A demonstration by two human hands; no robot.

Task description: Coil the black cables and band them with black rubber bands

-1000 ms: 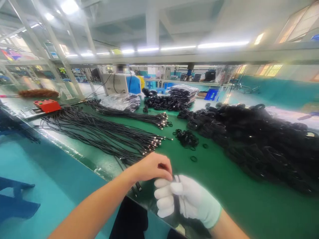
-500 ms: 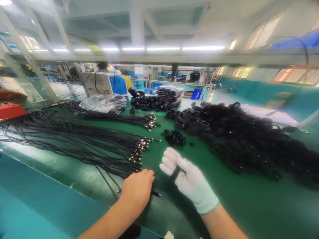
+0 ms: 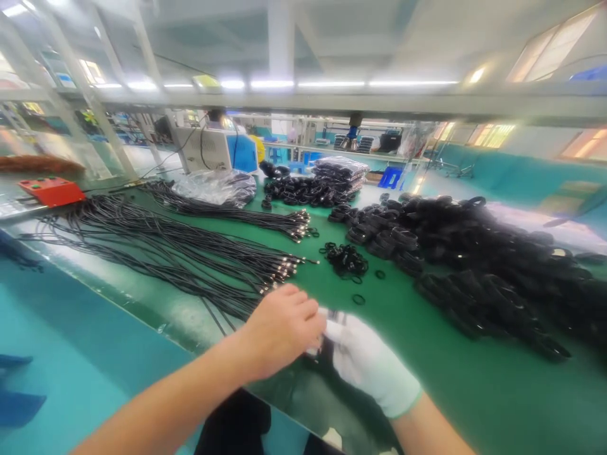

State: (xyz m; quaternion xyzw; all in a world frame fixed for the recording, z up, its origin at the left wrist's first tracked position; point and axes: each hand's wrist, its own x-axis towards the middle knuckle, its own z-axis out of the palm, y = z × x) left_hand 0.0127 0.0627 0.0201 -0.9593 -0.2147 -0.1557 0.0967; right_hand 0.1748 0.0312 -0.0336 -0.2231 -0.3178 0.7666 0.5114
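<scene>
My bare left hand [image 3: 287,325] is closed, its fingertips meeting the white-gloved fingers of my right hand [image 3: 367,357] above the green table [image 3: 450,404]. A dark cable piece shows between the gloved fingers, mostly hidden by both hands. Just left of my left hand lies a bundle of long black cables [image 3: 180,246] with metal tips. Beyond my hands sits a small heap of black rings [image 3: 346,260], with a single ring [image 3: 358,299] nearer to the glove.
A large pile of coiled black cables [image 3: 474,253] covers the right side. A red box [image 3: 52,191] is at the left. Behind are a plastic bag [image 3: 215,188], more coils [image 3: 303,189] and a white-and-blue machine [image 3: 213,150].
My left hand has moved up and right to meet my right hand. A single ring now lies on the table near the glove. The view has shifted to the left.
</scene>
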